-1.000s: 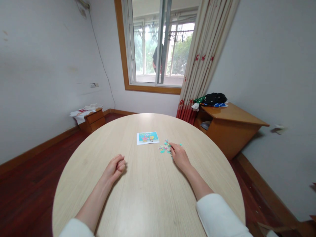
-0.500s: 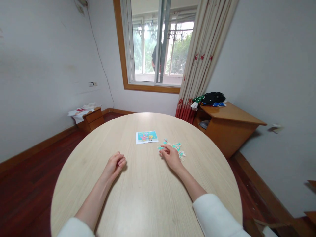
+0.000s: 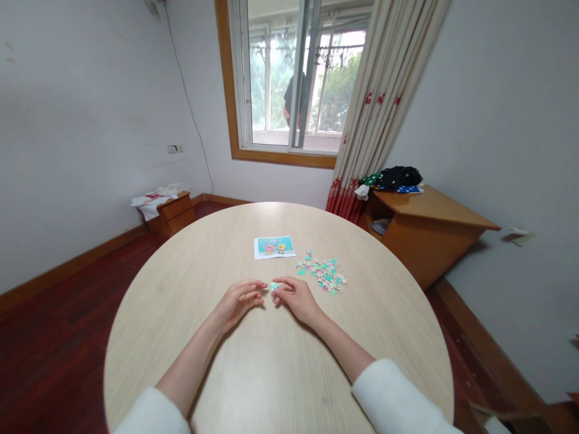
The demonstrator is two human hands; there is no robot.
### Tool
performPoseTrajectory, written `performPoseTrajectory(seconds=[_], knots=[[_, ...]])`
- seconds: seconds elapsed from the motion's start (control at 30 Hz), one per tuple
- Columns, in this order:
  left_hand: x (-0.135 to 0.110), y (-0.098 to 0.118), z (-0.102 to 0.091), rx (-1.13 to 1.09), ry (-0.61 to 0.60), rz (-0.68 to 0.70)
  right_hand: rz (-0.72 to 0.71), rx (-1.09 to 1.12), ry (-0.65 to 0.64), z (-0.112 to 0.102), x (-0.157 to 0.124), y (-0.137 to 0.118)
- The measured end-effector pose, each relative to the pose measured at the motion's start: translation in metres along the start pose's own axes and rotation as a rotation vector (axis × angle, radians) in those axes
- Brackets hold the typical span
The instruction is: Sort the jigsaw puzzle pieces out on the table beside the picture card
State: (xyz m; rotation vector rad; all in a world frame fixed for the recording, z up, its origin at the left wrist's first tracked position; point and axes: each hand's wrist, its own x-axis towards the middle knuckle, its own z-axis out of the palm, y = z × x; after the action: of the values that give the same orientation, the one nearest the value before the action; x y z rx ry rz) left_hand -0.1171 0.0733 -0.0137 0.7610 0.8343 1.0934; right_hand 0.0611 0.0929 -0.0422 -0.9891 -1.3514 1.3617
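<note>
My right hand (image 3: 293,296) rests on the round wooden table (image 3: 253,367) and pinches a small turquoise puzzle piece (image 3: 274,286) at its fingertips. My left hand (image 3: 239,299) lies just left of it, fingers stretched toward the piece and nearly touching it. A loose heap of puzzle pieces (image 3: 323,273) lies to the right of my hands. Beyond them a small colourful reference picture (image 3: 274,246) lies flat on the table.
A wooden desk (image 3: 429,232) with dark clothes (image 3: 395,178) piled on it stands at the right wall. A curtain (image 3: 384,102) hangs by the window (image 3: 294,72), where a person stands outside. A low cabinet (image 3: 174,214) sits at the left wall.
My right hand left the heap and came toward the table's middle with one piece. My left hand uncurled and moved right to meet it.
</note>
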Motion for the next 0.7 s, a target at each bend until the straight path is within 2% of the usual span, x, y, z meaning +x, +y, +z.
performPoseTrajectory(seconds=[0.27,0.5,0.6,0.7], knots=[[-0.002,0.002,-0.003,0.054,-0.103,-0.051,0.019,-0.029,-0.046,-0.001,-0.002,0.001],[-0.002,-0.001,0.000,0.089,-0.159,-0.085,-0.038,-0.196,-0.129,-0.001,-0.004,0.005],[0.001,-0.001,-0.003,0.135,-0.108,-0.044,-0.161,-0.412,-0.099,-0.009,-0.002,0.003],[0.007,-0.001,-0.013,0.356,0.043,0.095,-0.350,-0.774,0.041,-0.024,0.002,-0.002]])
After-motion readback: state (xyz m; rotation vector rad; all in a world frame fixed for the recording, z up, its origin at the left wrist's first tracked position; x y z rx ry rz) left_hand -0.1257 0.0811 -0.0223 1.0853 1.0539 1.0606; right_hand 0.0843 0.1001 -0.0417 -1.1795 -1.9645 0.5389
